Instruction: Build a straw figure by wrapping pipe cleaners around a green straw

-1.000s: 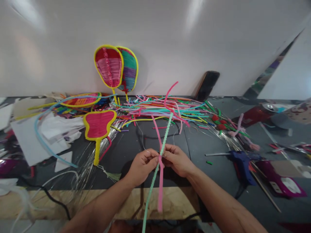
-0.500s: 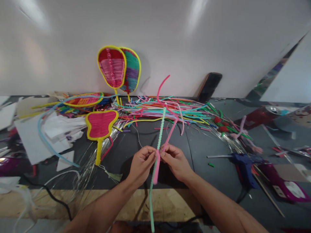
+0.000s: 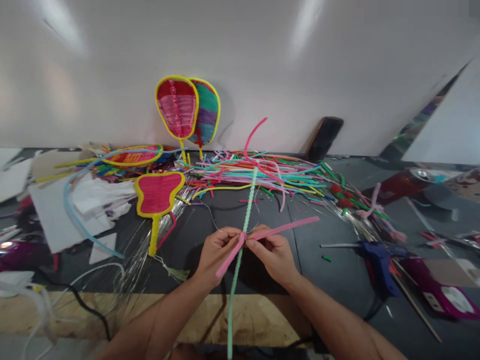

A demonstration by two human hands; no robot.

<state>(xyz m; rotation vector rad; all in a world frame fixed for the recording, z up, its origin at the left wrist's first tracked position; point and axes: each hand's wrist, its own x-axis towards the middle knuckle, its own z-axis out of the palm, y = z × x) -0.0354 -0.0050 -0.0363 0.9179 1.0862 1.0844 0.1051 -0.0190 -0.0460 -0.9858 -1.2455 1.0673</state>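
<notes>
1. Since half a second ago, the pink pipe cleaner (image 3: 288, 226) has swung from nearly upright to almost level. Its long end now points right, over the bench (image 3: 210, 210), and its short end slants down to the left, below the left hand (image 3: 217, 252).
2. Fingers (image 3: 230, 235) of the left hand are closed in a pinch on the green pipe cleaner (image 3: 248, 207), right where the pink one crosses it.
3. Fingers (image 3: 262, 240) of the right hand (image 3: 273, 252) are closed on the pink pipe cleaner just right of that crossing. The two hands' fingertips nearly touch.
4. The green pipe cleaner runs close to upright between the hands. Its wavy upper part reaches toward the pile of pipe cleaners (image 3: 292, 175), and its lower part drops past the bench's near edge.
5. Both hands hover above the dark bench, near its wooden front strip.
6. To the left lies a pink woven fan (image 3: 158, 194) with a yellow rim and handle, beside white paper (image 3: 56, 215) and a curved blue tube (image 3: 75, 220).
7. Farther back, two more fans (image 3: 178, 107) lean upright against the wall, and a dark phone (image 3: 322, 137) leans there too.
8. To the right, well apart from the hands, a blue glue gun (image 3: 377, 250) lies on the bench.
</notes>
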